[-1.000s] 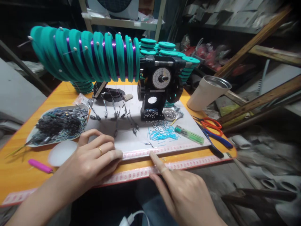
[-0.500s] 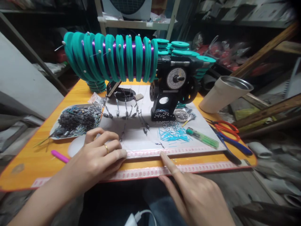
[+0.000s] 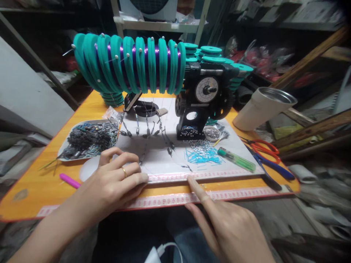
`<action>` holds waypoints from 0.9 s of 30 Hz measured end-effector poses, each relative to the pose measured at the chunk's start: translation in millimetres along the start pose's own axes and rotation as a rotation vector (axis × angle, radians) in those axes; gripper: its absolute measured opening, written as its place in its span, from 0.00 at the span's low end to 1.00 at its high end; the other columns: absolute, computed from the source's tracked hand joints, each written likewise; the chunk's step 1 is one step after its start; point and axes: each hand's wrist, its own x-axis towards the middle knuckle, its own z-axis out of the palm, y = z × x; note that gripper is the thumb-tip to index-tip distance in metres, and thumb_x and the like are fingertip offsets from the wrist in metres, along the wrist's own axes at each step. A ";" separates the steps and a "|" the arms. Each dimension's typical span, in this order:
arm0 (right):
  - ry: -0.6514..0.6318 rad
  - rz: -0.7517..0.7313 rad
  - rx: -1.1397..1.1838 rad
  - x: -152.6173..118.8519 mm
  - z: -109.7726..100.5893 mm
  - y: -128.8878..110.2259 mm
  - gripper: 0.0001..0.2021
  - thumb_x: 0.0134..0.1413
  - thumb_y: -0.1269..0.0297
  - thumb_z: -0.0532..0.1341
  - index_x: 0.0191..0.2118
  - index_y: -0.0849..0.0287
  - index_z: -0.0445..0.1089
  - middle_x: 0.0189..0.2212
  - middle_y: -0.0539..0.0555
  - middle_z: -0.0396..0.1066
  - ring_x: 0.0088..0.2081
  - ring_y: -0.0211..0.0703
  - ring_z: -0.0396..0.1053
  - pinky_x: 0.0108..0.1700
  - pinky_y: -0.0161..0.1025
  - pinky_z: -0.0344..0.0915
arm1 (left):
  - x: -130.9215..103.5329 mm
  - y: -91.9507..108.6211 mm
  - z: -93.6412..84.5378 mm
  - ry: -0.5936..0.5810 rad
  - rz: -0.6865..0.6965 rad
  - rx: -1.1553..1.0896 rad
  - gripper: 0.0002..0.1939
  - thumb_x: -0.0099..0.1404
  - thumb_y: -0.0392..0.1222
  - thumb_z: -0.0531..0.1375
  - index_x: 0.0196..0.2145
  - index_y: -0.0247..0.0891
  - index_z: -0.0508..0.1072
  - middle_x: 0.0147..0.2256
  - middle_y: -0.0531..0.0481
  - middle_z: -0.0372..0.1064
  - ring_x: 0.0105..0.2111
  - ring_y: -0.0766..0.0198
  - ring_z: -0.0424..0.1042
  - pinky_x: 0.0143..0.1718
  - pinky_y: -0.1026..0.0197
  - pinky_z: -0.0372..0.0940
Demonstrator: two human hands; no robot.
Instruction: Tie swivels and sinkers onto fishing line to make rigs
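My left hand (image 3: pixel 116 182) rests at the front edge of the white board (image 3: pixel 153 157). Its fingers are bent, thumb and index finger together at the left part of a pink-and-white measuring tape (image 3: pixel 170 178) along that edge. What they pinch, if anything, is too fine to see. My right hand (image 3: pixel 219 212) has its index finger stretched out, the tip touching the same tape. Its thumb is apart, near a second measuring tape (image 3: pixel 175 199) on the table's front edge. Just beyond the right fingertip lies a small dark twisted piece (image 3: pixel 187 167). Grey weights (image 3: pixel 170 149) hang or lie on thin lines behind.
Teal spools (image 3: pixel 139 65) with purple line sit on a black geared stand (image 3: pixel 192 106). A white tray (image 3: pixel 61 155) of dark weighted pieces stands left. Blue tubes (image 3: pixel 203 157), a green lighter (image 3: pixel 237 160), blue-handled pliers (image 3: pixel 276 168), orange-handled scissors (image 3: pixel 265 148) and a tilted cylinder (image 3: pixel 249 111) lie right.
The camera view has shifted very slightly. Both hands keep the same places and poses along the tape.
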 end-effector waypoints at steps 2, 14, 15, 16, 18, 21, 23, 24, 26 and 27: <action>0.004 0.000 -0.006 0.5 -0.2 -0.3 0.23 0.75 0.60 0.46 0.65 0.68 0.62 0.20 0.47 0.71 0.18 0.40 0.70 0.23 0.41 0.58 | 0.4 -0.1 0.1 -0.005 0.005 0.006 0.05 0.67 0.32 0.61 0.39 0.40 0.72 0.31 0.51 0.73 0.42 0.55 0.69 0.47 0.49 0.53; 0.007 -0.007 0.022 1.2 -0.6 -0.3 0.24 0.74 0.60 0.47 0.68 0.67 0.55 0.20 0.47 0.72 0.18 0.41 0.70 0.22 0.41 0.59 | -0.7 -1.8 0.0 -0.008 0.018 0.005 0.06 0.67 0.31 0.62 0.39 0.40 0.72 0.31 0.51 0.73 0.43 0.55 0.70 0.47 0.49 0.53; 0.013 -0.006 0.027 1.2 -0.5 -0.6 0.24 0.74 0.60 0.47 0.68 0.67 0.55 0.20 0.47 0.72 0.17 0.41 0.70 0.22 0.41 0.59 | -0.6 -1.9 0.2 -0.010 0.020 0.004 0.06 0.66 0.31 0.62 0.39 0.40 0.72 0.31 0.51 0.73 0.43 0.55 0.70 0.47 0.49 0.53; 0.013 -0.006 0.033 1.4 -0.6 -1.0 0.24 0.74 0.61 0.47 0.68 0.66 0.56 0.20 0.47 0.72 0.17 0.41 0.70 0.22 0.41 0.59 | -0.5 -2.0 0.5 -0.009 0.022 0.003 0.06 0.66 0.31 0.62 0.39 0.40 0.72 0.32 0.51 0.73 0.43 0.55 0.70 0.47 0.49 0.53; 0.021 -0.007 0.043 2.2 -0.6 -1.6 0.23 0.74 0.61 0.47 0.68 0.66 0.56 0.20 0.46 0.72 0.17 0.41 0.70 0.22 0.41 0.59 | -0.3 -1.8 1.0 -0.005 0.020 0.003 0.07 0.66 0.31 0.63 0.39 0.40 0.72 0.31 0.51 0.73 0.43 0.55 0.70 0.47 0.49 0.52; 0.032 -0.015 0.049 3.3 -0.3 -1.5 0.22 0.74 0.62 0.48 0.66 0.67 0.59 0.20 0.47 0.71 0.17 0.41 0.70 0.21 0.41 0.59 | -0.2 -0.8 1.0 -0.007 0.011 -0.007 0.06 0.66 0.31 0.62 0.39 0.40 0.72 0.31 0.51 0.74 0.43 0.55 0.70 0.48 0.49 0.52; 0.039 -0.017 0.080 3.8 -0.5 -1.2 0.21 0.73 0.63 0.48 0.64 0.67 0.61 0.20 0.47 0.72 0.17 0.42 0.71 0.21 0.42 0.59 | 0.0 0.8 0.3 -0.013 -0.004 -0.030 0.06 0.66 0.31 0.62 0.39 0.40 0.72 0.31 0.52 0.74 0.43 0.56 0.70 0.47 0.49 0.53; 0.054 -0.009 0.115 4.1 -1.1 -1.5 0.20 0.73 0.64 0.49 0.63 0.67 0.62 0.21 0.48 0.72 0.18 0.42 0.71 0.21 0.41 0.60 | 0.1 2.2 -0.2 -0.011 -0.018 -0.047 0.06 0.66 0.31 0.61 0.39 0.40 0.71 0.31 0.52 0.74 0.43 0.56 0.70 0.47 0.49 0.53; 0.105 0.016 0.223 5.9 -3.9 -4.0 0.19 0.71 0.66 0.53 0.62 0.69 0.62 0.24 0.50 0.75 0.20 0.40 0.72 0.23 0.39 0.63 | 0.6 6.5 -1.0 0.003 -0.057 -0.097 0.07 0.66 0.30 0.61 0.38 0.41 0.71 0.31 0.53 0.73 0.42 0.56 0.70 0.47 0.49 0.53; 0.153 0.018 0.276 7.8 -6.0 -6.6 0.18 0.70 0.68 0.55 0.61 0.69 0.62 0.27 0.52 0.77 0.21 0.39 0.73 0.25 0.37 0.66 | 0.8 9.6 -1.2 0.027 -0.079 -0.126 0.07 0.66 0.29 0.61 0.38 0.41 0.71 0.31 0.53 0.73 0.42 0.57 0.70 0.47 0.49 0.52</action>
